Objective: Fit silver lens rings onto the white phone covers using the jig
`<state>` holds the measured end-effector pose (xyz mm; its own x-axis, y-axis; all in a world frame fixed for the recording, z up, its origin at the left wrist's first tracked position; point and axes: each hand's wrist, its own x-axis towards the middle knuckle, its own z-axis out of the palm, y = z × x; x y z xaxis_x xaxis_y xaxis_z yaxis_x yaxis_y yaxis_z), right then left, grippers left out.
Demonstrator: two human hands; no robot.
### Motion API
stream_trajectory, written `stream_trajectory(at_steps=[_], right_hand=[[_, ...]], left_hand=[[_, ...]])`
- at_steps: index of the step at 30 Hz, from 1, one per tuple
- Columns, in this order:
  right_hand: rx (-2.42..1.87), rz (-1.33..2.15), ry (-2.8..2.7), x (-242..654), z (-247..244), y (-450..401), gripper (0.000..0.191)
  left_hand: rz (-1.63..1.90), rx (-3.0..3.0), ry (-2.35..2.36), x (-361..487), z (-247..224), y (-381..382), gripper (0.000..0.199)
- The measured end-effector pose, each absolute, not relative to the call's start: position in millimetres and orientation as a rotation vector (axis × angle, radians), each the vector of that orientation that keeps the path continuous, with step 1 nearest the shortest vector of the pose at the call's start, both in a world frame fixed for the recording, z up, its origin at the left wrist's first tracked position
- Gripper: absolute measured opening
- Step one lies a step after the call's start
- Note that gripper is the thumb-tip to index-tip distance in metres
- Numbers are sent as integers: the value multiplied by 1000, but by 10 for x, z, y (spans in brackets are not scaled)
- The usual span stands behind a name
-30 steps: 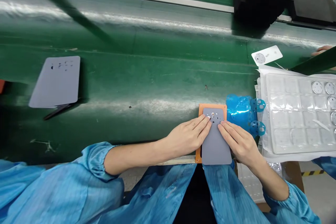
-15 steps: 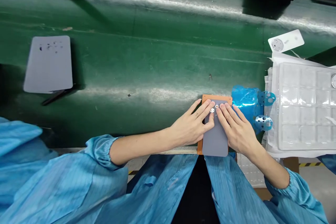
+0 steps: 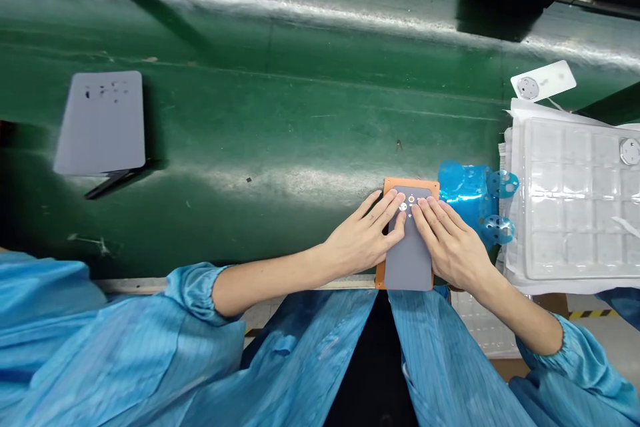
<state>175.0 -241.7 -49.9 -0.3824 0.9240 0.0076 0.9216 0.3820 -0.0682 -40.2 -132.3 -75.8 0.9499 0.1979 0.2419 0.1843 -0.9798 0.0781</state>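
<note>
Grey panel (image 3: 409, 260) lies on an orange block (image 3: 411, 182), right of centre, lower half of frame. Left hand (image 3: 361, 233) and right hand (image 3: 454, 243) both rest flattish fingers on its upper end; no grip visible. I'd press evenly, edges square to block. Fingers cover some round spots (image 3: 411, 199); can't tell holes from prints. Clear tray (image 3: 580, 230) cut off at right edge.

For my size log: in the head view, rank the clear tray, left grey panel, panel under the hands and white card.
Clear tray, cut by picture edge
Left grey panel
Partly covered panel
White card
</note>
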Motion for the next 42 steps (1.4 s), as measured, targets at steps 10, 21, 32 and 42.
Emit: stream_trajectory(at_steps=[10,21,32,42], right_hand=[[-1731,126,-2505,1694,-484,-2557,65],[-1413,304,-1857,1838,-514,-2603,43],[-1174,807,-820,1893,-799,-2219,33],[-1140,1009,-812,1782,-759,-2116,29]], left_hand=[[439,2939,304,-465,-689,-1426,44],[244,2320,262,-419,-402,-832,85],[931,1822,250,178,-41,-943,7],[1319,2187,146,152,-68,-1047,13]])
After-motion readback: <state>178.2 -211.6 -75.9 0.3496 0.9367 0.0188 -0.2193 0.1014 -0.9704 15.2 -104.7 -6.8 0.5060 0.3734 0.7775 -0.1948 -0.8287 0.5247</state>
